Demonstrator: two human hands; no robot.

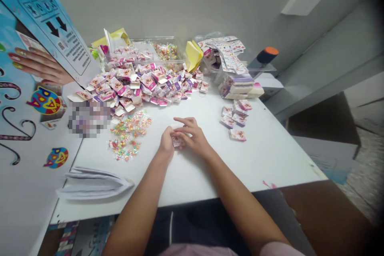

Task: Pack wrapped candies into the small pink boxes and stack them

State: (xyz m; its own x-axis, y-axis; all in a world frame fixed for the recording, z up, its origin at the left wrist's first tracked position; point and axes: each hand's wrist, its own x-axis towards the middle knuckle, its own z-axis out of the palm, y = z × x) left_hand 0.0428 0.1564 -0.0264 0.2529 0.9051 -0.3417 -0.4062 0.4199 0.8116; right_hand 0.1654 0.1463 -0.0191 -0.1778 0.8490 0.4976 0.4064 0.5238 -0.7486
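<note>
Over the middle of the table, a small pink-and-white printed carton (177, 140) is between my two hands. My left hand (167, 141) is closed around its left side. From the right, my right hand (195, 135) grips the same carton, thumb across its front and fingers bent over its top, the upper finger sticking out. Part of the carton is hidden by the fingers. Small clear bags of colourful beads or charms (130, 134) lie left of my hands. To the right sits a group of several closed cartons (237, 118).
Many open cartons (144, 84) are heaped at the back left, before a clear plastic tub (180, 52) of bead bags. Sticker sheets (226, 50) top a bin at the back right, near stacked flat cartons (238, 86). Folded papers (93, 184) lie front left, beside a printed panel (30, 136).
</note>
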